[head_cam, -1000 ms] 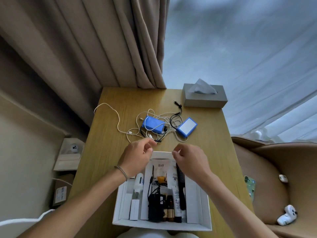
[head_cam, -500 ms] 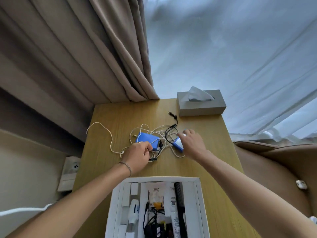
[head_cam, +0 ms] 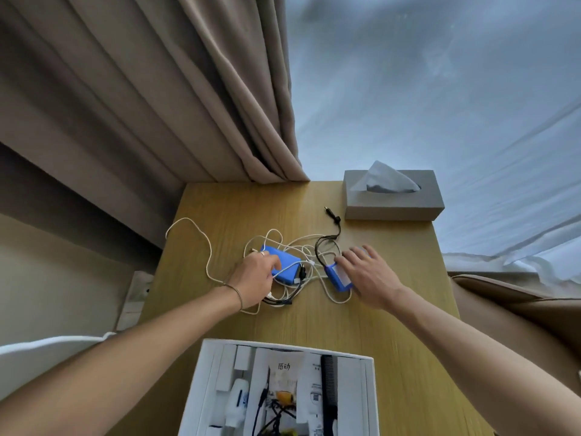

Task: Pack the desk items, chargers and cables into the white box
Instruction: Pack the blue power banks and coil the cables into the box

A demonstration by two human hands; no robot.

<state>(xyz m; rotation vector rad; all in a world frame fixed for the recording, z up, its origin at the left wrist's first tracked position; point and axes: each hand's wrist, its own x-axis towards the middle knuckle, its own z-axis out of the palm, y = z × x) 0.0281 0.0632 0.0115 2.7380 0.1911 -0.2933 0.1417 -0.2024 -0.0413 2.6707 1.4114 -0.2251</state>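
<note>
The white box (head_cam: 206,369) sits at the near edge of the wooden desk (head_cam: 393,325), holding a black comb (head_cam: 328,385), tubes and dark cables. Beyond it lies a tangle of white cable (head_cam: 202,247) and black cable (head_cam: 334,229). Within that tangle, my left hand (head_cam: 253,276) grips a blue power bank (head_cam: 287,269), fingers curled over its left end. My right hand (head_cam: 366,275) lies with straight fingers on a small blue-and-white device (head_cam: 336,276), covering its right half.
A grey tissue box (head_cam: 393,202) stands at the desk's far right corner. Beige curtains (head_cam: 188,105) hang behind the desk on the left. A brown armchair (head_cam: 518,313) is close to the right edge. A wall socket (head_cam: 138,286) is low on the left.
Both hands left the white box and reached forward into the cable pile, left onto the power bank, right onto the blue-and-white device. The view tilted up, so the box dropped to the bottom edge.
</note>
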